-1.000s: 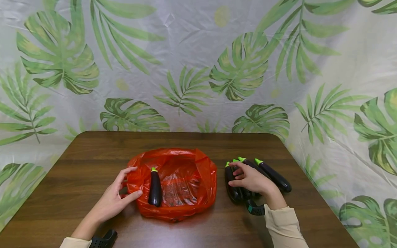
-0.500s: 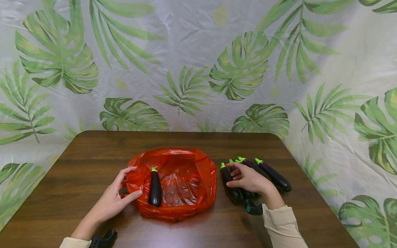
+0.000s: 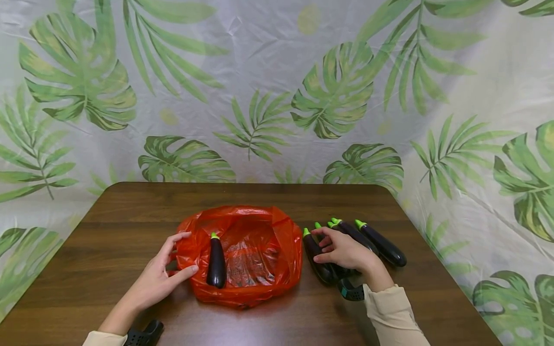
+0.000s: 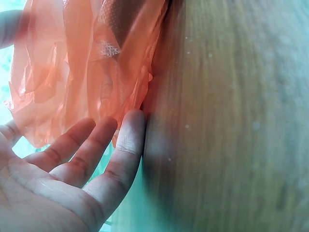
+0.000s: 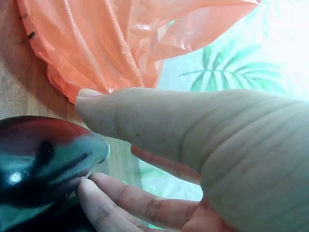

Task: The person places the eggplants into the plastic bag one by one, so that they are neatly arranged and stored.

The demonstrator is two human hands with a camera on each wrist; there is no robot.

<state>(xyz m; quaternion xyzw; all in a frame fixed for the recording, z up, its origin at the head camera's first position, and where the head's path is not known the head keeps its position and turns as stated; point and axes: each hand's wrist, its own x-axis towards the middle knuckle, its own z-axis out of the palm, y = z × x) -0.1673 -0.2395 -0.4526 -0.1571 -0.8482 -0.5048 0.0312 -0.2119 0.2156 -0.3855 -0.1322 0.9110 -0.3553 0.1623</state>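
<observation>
An open red plastic bag (image 3: 259,262) lies on the table with one eggplant (image 3: 216,263) inside, on its left. My left hand (image 3: 161,274) rests against the bag's left side, thumb spread from the fingers. In the left wrist view, fairly straight fingers (image 4: 120,154) touch the bag's outer wall. To the bag's right, my right hand (image 3: 346,250) is over several dark eggplants with green caps. Nearest to it is the leftmost eggplant (image 3: 313,252). In the right wrist view, fingertips (image 5: 91,193) are right at that eggplant's side, with the thumb apart above it.
Two more eggplants (image 3: 383,244) lie side by side to the right of my hand. Both stand on a dark wooden table (image 3: 242,192), its far edge against a leaf-patterned cloth (image 3: 268,72).
The leftmost eggplant and its neighbour have shifted left toward the bag, together with a slight leftward motion of my right hand. My left hand and the bag have stayed in place.
</observation>
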